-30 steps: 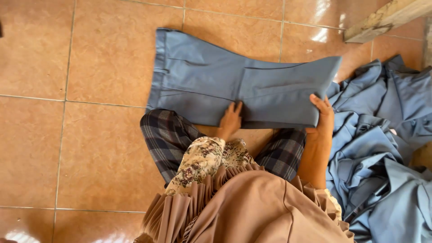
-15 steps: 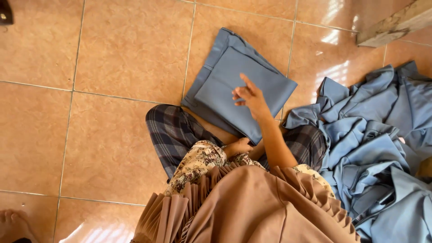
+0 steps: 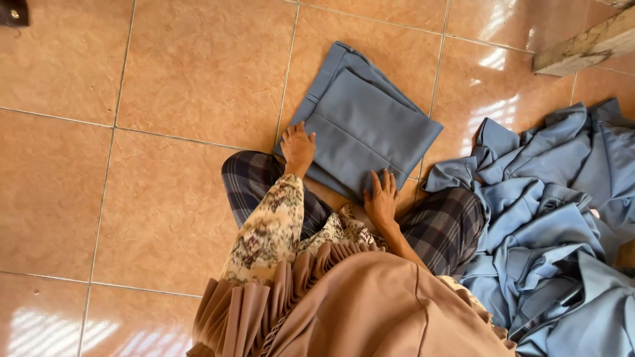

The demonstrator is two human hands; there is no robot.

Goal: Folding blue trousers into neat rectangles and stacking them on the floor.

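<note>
Folded blue cloth under two hands on a tiled floor

The orange tile floor [image 3: 165, 86] spreads out beyond the fingertips; to the right of the right fingers sprawls a heap of loose blue garments [image 3: 555, 218]. The folded blue garment [image 3: 370, 122] lies flat just ahead of the checked knees, under both sets of fingertips. The left hand [image 3: 297, 147] rests on its near left corner, fingers loosely curled, gripping nothing. The right hand [image 3: 382, 198] presses the near edge, fingers spread flat.

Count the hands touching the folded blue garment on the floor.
2. The left hand rests on the near-left corner of the folded blue garment; the right hand presses its near edge. None seem hidden.
</note>
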